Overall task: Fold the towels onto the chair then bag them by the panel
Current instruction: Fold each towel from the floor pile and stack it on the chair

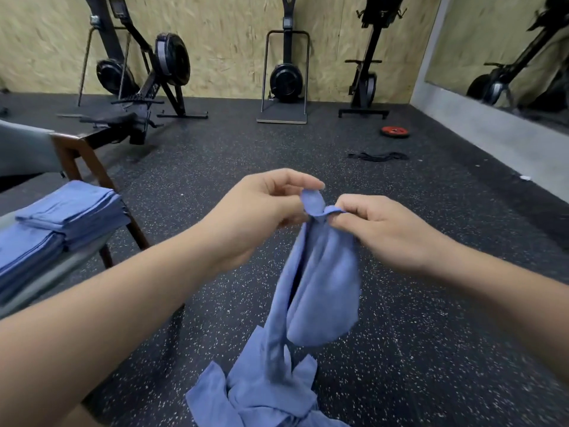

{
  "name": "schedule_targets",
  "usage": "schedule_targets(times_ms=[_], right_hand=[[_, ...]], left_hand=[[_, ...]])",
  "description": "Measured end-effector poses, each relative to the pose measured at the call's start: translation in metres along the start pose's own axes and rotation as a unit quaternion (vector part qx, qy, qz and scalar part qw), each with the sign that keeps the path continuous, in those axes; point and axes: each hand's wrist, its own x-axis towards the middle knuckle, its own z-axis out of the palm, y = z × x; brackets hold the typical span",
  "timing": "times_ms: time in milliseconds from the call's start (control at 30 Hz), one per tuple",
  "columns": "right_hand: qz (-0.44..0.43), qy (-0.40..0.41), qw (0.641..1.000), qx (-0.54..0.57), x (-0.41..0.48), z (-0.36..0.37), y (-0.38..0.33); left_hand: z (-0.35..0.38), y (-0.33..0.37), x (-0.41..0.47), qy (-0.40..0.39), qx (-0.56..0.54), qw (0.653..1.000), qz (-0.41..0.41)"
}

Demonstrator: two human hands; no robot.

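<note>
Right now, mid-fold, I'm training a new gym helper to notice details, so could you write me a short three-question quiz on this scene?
1. True or false: the left hand and the right hand both pinch the top edge of the hanging blue cloth towel.
2. Where does the stack of folded blue towels lie? A) on the wooden-framed grey chair; B) on a rowing machine; C) on the floor.
3. What colour is the round weight plate lying beyond the hands?

Key: 1 true; 2 A; 3 red.
</note>
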Motion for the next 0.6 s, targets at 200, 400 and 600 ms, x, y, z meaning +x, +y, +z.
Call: schedule_targets(times_ms=[200,400,600], right_hand=[[0.001,-0.055,0.997,-0.055,0.008,-0.011,-0.001],[-0.006,-0.061,0.995,-0.077,0.019,-0.009,0.014],[0.019,-0.075,0.992,-0.096,0.025,-0.019,0.036]], left_hand=[[0.007,-0.002,-0.009,0.019,0.28,0.95,0.134],[-0.017,-0.008,0.007,0.085,0.418,0.883,0.194],[-0.048,-0.015,0.018,0.125,0.454,0.864,0.176]])
